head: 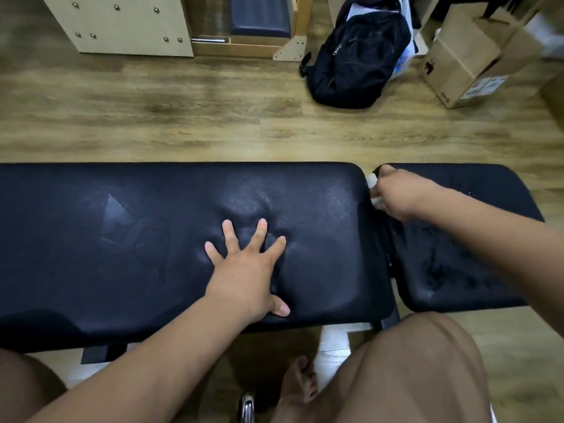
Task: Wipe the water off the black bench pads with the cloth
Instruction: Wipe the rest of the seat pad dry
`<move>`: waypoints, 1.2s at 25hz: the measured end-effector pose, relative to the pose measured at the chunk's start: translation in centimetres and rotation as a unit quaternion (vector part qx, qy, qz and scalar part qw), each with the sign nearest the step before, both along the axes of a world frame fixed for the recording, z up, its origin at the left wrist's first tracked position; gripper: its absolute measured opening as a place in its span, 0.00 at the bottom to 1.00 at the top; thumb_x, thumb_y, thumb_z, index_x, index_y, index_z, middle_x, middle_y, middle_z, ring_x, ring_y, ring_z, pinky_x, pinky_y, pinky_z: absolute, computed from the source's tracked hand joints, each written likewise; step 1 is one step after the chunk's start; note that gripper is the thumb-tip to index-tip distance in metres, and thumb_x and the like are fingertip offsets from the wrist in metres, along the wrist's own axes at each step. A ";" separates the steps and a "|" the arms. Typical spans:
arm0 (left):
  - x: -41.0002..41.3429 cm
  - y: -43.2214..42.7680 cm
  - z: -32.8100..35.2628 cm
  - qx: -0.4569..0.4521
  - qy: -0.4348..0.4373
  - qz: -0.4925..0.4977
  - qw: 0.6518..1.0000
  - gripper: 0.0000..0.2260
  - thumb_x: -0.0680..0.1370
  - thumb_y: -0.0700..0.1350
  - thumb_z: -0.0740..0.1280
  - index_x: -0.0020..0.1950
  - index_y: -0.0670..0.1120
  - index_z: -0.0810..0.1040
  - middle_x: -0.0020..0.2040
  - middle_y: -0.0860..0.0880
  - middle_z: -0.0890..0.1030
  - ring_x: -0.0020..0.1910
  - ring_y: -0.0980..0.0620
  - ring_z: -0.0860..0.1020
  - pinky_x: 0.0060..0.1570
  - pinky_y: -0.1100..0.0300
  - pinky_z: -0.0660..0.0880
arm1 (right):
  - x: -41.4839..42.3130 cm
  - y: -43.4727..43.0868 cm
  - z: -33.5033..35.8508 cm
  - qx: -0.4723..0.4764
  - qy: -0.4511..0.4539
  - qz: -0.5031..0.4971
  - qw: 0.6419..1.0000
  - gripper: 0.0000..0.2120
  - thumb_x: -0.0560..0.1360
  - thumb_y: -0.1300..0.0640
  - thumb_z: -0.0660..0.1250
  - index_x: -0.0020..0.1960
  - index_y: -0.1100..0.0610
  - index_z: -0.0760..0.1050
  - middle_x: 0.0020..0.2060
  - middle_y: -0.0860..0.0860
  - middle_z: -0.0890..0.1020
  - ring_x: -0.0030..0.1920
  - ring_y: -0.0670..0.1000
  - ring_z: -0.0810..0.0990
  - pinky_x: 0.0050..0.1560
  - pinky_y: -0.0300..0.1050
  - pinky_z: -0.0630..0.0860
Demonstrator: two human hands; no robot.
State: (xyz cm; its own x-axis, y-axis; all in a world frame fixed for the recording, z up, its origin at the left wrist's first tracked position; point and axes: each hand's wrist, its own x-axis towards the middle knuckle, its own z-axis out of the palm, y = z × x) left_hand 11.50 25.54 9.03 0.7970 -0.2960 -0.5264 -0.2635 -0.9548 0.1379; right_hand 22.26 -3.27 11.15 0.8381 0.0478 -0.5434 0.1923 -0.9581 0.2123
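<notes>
A long black bench pad [122,239] runs across the view, and a shorter black pad [451,270] lies to its right across a narrow gap. My left hand [247,270] presses flat on the long pad with fingers spread, denting it. My right hand [396,193] is closed on a white cloth [373,180], mostly hidden in the fist, at the far left corner of the short pad beside the gap. Water streaks and droplets glisten on the short pad, and fine dampness shows on the long pad near the gap.
Wooden floor lies beyond the bench. A black backpack [357,53] and a cardboard box [470,56] stand at the back right, pale wooden furniture [128,25] at the back left. My bare knee [421,367] and foot [300,383] are below the bench edge.
</notes>
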 end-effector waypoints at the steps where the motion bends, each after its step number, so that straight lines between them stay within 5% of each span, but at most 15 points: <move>1: -0.1 0.0 0.0 0.000 0.002 -0.002 1.000 0.53 0.65 0.66 0.73 0.78 0.61 0.41 0.79 0.53 0.34 0.73 0.29 0.32 0.69 0.26 0.45 | 0.4 -0.5 -0.3 0.017 -0.019 -0.006 1.000 0.06 0.77 0.56 0.63 0.44 0.53 0.76 0.51 0.54 0.68 0.47 0.58 0.74 0.50 0.50 0.76; 6: 0.0 0.2 -0.3 -0.007 -0.003 0.004 1.000 0.53 0.64 0.66 0.74 0.78 0.61 0.42 0.79 0.54 0.35 0.73 0.30 0.32 0.69 0.26 0.46 | 5.7 -2.0 -2.1 0.013 -0.142 -0.037 0.989 0.11 0.76 0.57 0.64 0.57 0.53 0.79 0.58 0.57 0.70 0.57 0.60 0.72 0.57 0.53 0.75; 9: 0.0 0.2 -0.3 -0.007 -0.002 0.011 1.000 0.53 0.64 0.66 0.74 0.78 0.62 0.42 0.79 0.55 0.35 0.74 0.30 0.32 0.69 0.26 0.46 | 4.3 -2.2 -1.3 0.017 -0.126 -0.012 0.992 0.14 0.79 0.55 0.59 0.61 0.57 0.77 0.60 0.61 0.69 0.55 0.61 0.74 0.58 0.50 0.74; 14: 0.0 0.1 -0.4 -0.011 -0.002 0.013 1.000 0.54 0.63 0.66 0.75 0.78 0.61 0.44 0.79 0.54 0.36 0.74 0.29 0.33 0.68 0.25 0.46 | -5.4 -1.8 -0.8 0.110 -0.116 -0.007 0.987 0.14 0.81 0.51 0.58 0.56 0.59 0.77 0.50 0.55 0.65 0.43 0.60 0.73 0.50 0.52 0.75; 20: 0.3 -0.2 0.5 -0.024 0.011 0.017 1.000 0.52 0.62 0.62 0.78 0.78 0.59 0.50 0.80 0.54 0.39 0.74 0.28 0.36 0.67 0.23 0.47 | -18.2 -1.3 -1.0 0.159 -0.105 -0.093 0.977 0.12 0.77 0.50 0.64 0.57 0.52 0.79 0.48 0.52 0.69 0.43 0.59 0.77 0.47 0.49 0.75; 25: 0.0 -0.2 0.4 -0.031 0.002 0.016 0.999 0.51 0.61 0.61 0.79 0.77 0.59 0.54 0.80 0.53 0.42 0.74 0.27 0.38 0.66 0.23 0.48 | -18.2 -0.5 -1.2 0.098 -0.096 -0.080 0.987 0.11 0.78 0.51 0.61 0.56 0.53 0.78 0.50 0.56 0.68 0.42 0.64 0.77 0.47 0.53 0.77; 30: 0.1 0.0 0.5 -0.048 -0.005 0.020 0.999 0.50 0.60 0.61 0.80 0.75 0.57 0.58 0.80 0.53 0.46 0.74 0.26 0.40 0.65 0.22 0.49 | -19.1 2.4 -2.6 0.080 -0.181 -0.179 0.964 0.11 0.79 0.58 0.59 0.56 0.56 0.77 0.52 0.57 0.66 0.44 0.61 0.73 0.46 0.50 0.75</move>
State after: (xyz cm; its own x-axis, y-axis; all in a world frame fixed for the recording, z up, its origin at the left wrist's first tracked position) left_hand 11.63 25.51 9.53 0.8139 -0.3126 -0.4897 -0.2276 -0.9471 0.2263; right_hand 3.18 -0.91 8.52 0.9498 -0.2209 -0.2215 -0.2160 -0.9753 0.0465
